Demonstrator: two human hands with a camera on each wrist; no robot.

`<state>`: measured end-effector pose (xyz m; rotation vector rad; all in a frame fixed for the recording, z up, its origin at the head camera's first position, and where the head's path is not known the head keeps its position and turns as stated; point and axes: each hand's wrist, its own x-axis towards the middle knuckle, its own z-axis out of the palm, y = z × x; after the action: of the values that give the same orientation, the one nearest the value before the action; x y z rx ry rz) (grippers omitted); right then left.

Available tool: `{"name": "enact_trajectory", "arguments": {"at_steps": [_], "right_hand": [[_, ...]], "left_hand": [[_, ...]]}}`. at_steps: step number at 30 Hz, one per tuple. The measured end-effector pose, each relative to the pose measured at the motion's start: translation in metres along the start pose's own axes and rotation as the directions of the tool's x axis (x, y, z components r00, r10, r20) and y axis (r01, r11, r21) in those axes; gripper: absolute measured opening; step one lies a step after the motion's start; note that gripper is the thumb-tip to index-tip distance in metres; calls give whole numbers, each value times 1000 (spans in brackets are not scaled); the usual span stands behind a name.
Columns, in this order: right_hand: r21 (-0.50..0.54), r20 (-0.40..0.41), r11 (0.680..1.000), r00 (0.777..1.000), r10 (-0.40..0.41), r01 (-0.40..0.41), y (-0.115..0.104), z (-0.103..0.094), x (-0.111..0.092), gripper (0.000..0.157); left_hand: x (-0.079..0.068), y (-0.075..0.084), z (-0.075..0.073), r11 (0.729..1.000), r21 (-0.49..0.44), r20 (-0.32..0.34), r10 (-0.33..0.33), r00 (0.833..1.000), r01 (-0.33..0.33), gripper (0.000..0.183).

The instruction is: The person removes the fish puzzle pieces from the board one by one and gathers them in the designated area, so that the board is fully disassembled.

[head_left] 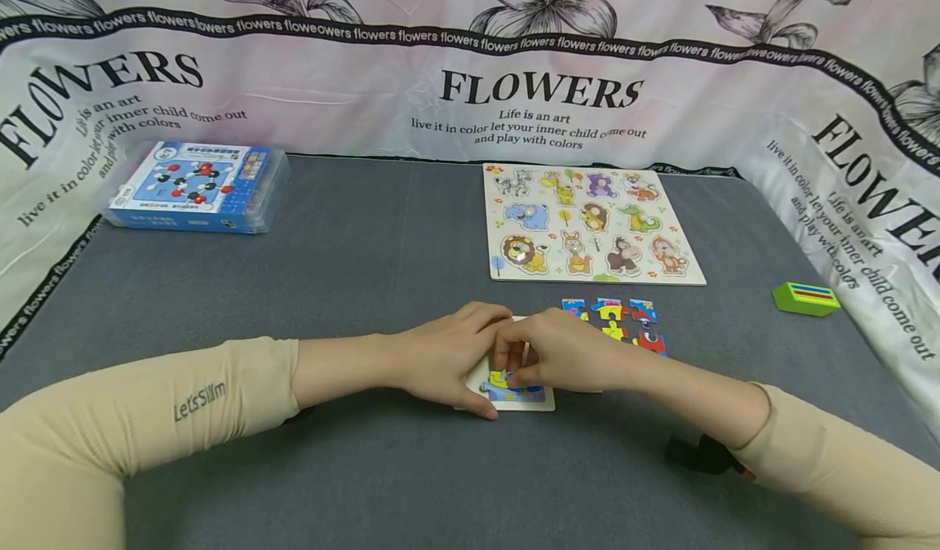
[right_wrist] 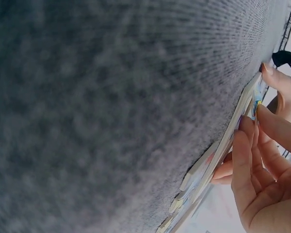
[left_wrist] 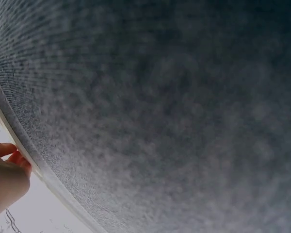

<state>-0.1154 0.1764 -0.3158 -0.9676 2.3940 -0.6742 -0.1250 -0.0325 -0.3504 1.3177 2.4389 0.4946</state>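
A small jigsaw tray [head_left: 545, 404] with a pale rim lies in front of me, blue and yellow pieces fitted along its near side. My left hand [head_left: 441, 358] grips the tray's left side, thumb at the near corner and fingers over the far part. Above the tray, my right hand [head_left: 561, 350] pinches a small puzzle piece [head_left: 503, 377], mostly hidden by the fingertips. From the right wrist view, its thumb and fingers [right_wrist: 276, 124] meet close over the tray. Loose puzzle pieces [head_left: 649, 340] lie on the cloth just beyond the right hand.
An animal puzzle board [head_left: 598, 277] lies behind the loose pieces. At the back left is a blue boxed molecule set [head_left: 191, 187]. A green block [head_left: 805, 299] sits on the right, on the grey tablecloth [head_left: 352, 460]. A printed flower sheet [head_left: 352, 101] forms the backdrop.
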Motion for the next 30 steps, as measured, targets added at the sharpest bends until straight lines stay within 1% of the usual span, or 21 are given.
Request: {"name": "enact_trajectory", "arguments": {"at_steps": [4, 8, 12, 15, 19, 21, 26, 30], "right_hand": [[43, -6, 999, 1000, -2, 2, 0, -1, 1, 14], [116, 20, 993, 1000, 2, -4, 1, -5, 1, 12], [200, 37, 979, 999, 20, -27, 6, -18, -2, 8], [245, 35, 968, 998, 53, -60, 12, -30, -7, 6], [252, 35, 963, 995, 91, -97, 22, -46, -14, 10], [256, 44, 962, 995, 91, -99, 28, -51, -18, 13], [274, 84, 956, 993, 82, -102, 48, -55, -28, 17], [270, 121, 953, 987, 109, -138, 62, -57, -40, 15]], "left_hand": [[0, -3, 1, 1000, 6, -10, 16, 1000, -16, 96], [0, -4, 1, 1000, 9, -13, 27, 1000, -27, 101], [-1, -3, 0, 999, 19, -10, 32, 999, -32, 105], [0, -3, 1, 999, 38, -7, 30, 1000, -29, 107], [0, -3, 1, 998, 56, -11, 23, 1000, -22, 109], [0, -3, 1, 998, 59, -17, 28, 999, -27, 109], [0, -3, 2, 996, 71, -37, 52, 998, -50, 108], [0, -4, 2, 995, 82, -35, 53, 998, -50, 109]]}}
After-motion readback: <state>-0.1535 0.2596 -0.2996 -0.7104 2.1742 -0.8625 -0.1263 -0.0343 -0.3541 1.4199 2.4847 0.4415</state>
